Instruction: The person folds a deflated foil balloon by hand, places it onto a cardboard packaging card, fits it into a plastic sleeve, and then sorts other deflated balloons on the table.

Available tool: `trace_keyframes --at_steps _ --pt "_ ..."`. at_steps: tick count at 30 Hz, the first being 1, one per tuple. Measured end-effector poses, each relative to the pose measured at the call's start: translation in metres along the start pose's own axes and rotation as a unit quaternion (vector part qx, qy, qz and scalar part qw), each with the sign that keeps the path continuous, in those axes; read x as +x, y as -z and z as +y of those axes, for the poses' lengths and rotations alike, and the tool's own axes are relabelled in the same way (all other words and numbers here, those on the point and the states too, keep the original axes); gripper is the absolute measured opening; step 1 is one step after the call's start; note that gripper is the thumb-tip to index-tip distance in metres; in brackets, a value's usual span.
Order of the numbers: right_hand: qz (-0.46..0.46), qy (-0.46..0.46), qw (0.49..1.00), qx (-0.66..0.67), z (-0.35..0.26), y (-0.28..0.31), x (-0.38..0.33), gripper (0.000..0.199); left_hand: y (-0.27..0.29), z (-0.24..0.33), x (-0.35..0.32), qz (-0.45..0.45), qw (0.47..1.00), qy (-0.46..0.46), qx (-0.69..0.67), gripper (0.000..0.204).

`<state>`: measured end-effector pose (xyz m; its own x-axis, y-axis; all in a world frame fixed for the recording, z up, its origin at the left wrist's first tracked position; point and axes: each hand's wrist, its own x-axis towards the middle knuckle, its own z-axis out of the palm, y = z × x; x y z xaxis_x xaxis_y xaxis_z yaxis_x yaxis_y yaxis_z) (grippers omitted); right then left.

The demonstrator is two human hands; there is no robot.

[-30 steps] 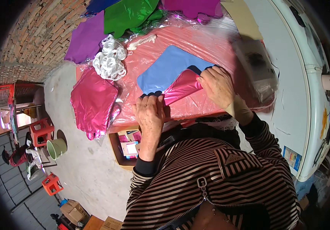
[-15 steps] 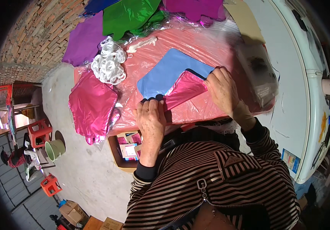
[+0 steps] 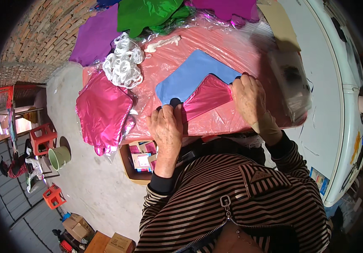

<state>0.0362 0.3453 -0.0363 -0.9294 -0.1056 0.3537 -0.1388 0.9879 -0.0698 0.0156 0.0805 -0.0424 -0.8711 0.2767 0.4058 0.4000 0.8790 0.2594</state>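
Note:
A blue fabric piece (image 3: 198, 74) with a shiny pink fabric flap (image 3: 208, 99) folded over its near side lies on the plastic-covered table. My left hand (image 3: 165, 124) has its fingers curled over the near left corner, beside a dark rounded patch. At the right corner my right hand (image 3: 249, 98) pinches the edge, its fingertips bent down onto the cloth. A dark edging shows along the top of the pink flap. What lies beneath my fingers is hidden.
Red plastic sheeting (image 3: 156, 69) covers the table. Shiny pink pieces (image 3: 103, 111), white cord bundles (image 3: 122, 63), and purple (image 3: 93, 36) and green pieces (image 3: 147, 14) lie around. Clear bags (image 3: 291, 84) sit at right. An open carton (image 3: 133, 175) stands below the near edge.
The view has shifted slightly, moving the table's contents a little to the right. Both hands keep their places on the cloth, and the dark patch by my left fingers now looks narrower.

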Motion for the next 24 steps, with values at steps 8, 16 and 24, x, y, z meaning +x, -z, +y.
trace_keyframes --at_steps 8,16,24 --pt "0.007 0.008 0.999 -0.032 -0.003 0.000 0.001 0.018 0.011 -0.008 -0.011 0.044 0.999 0.014 0.004 0.016" --pt "0.022 0.021 0.999 -0.028 -0.004 0.000 0.003 0.014 0.009 0.061 0.009 -0.034 0.961 -0.194 -0.196 0.049" --pt "0.007 0.012 0.999 -0.038 -0.003 0.000 0.002 0.013 -0.004 0.055 0.010 -0.150 0.961 -0.158 -0.168 0.076"
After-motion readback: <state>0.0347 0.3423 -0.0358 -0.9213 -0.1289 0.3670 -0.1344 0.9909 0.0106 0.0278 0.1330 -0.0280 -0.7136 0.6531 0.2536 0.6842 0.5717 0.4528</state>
